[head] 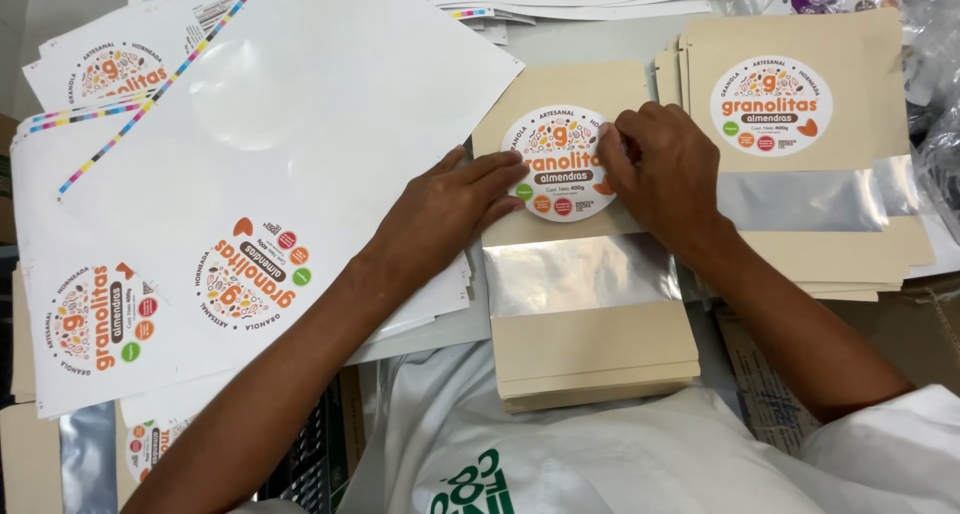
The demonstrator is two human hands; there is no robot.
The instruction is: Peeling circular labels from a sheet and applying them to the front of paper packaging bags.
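Round label (558,164) flat on top kraft pouch (590,344) of centre stack. Left hand (450,209) fingertips extended flat on label's left edge; right hand (665,169) fingers curled, pressing its right edge. Nothing gripped.

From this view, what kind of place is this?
Probably a small packing workshop: stacked kraft pouches with clear windows, sticker sheets, and both hands, left hand and right hand, pressing a round label.
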